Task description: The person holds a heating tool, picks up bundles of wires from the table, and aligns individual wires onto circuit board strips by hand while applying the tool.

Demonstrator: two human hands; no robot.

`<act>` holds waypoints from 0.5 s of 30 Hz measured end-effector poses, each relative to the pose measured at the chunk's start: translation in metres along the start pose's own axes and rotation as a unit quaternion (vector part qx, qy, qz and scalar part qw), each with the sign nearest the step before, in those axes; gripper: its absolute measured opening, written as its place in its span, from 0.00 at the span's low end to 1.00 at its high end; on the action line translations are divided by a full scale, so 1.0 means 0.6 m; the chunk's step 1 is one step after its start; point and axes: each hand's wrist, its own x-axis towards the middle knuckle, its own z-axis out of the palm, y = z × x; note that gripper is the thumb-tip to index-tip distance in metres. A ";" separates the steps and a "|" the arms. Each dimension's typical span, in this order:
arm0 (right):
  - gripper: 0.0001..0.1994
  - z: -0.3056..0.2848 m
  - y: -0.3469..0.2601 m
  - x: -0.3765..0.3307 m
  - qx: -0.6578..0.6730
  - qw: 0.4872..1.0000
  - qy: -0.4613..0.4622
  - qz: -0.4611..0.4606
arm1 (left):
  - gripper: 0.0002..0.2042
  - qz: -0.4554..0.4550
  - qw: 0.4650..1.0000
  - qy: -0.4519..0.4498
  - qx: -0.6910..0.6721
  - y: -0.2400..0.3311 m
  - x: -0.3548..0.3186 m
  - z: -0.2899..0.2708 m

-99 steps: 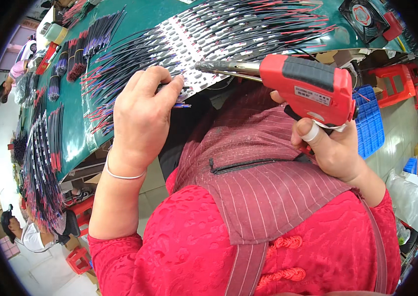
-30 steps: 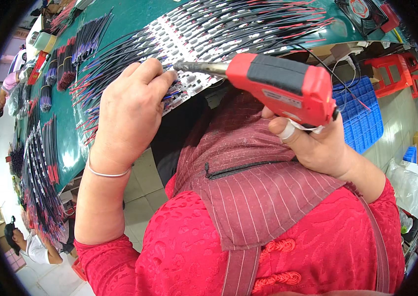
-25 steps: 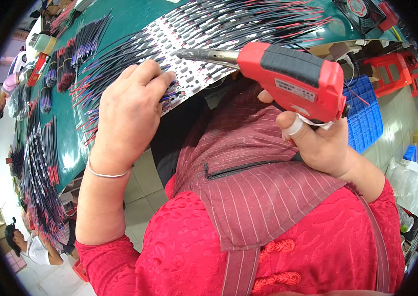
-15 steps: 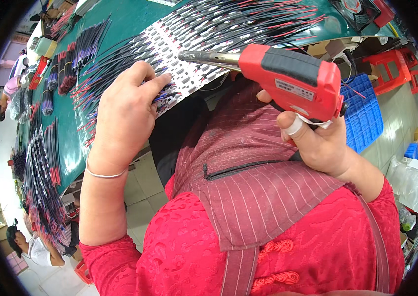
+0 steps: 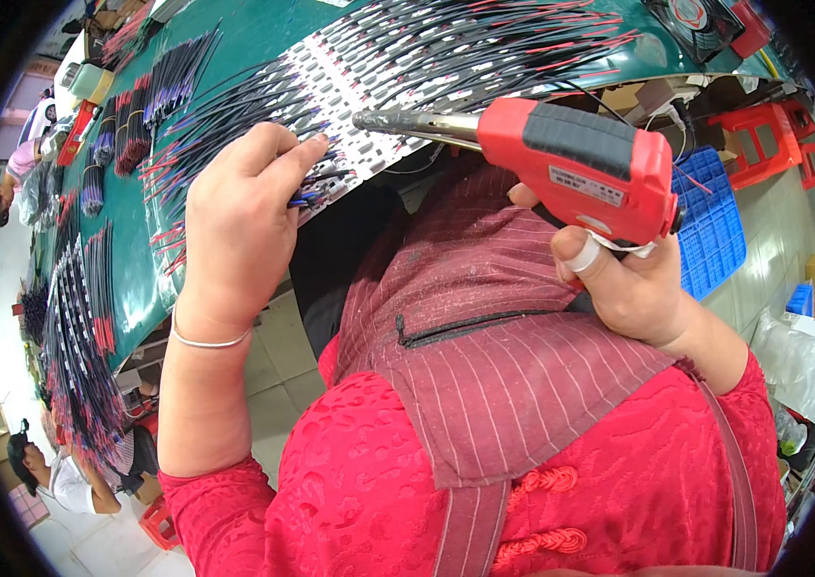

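In my right hand is a red-and-black pistol-shaped tool, its fingers wrapped round the handle; white tape circles the thumb. The tool's long metal barrel points left, its darkened tip over the near edge of a white panel of small circuit boards. Rows of thin black wires with red ends run out from the panel. My left hand is closed over the panel's near left corner, thumb and forefinger together beside wires with blue ends. What its fingertips hold is hidden.
The green table carries bundled wires and a long pile of wired boards at left. A black fan-like device sits far right. Below are a blue crate and red stools. Another person is at lower left.
The tool and my right hand have shifted slightly right and down. My left hand has tilted a little, its thumb and forefinger drawing slightly back from the panel.
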 end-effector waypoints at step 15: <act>0.18 0.002 -0.005 0.000 -0.038 0.999 -0.013 0.017 | 0.12 0.042 0.995 0.070 0.048 0.010 -0.005 0.026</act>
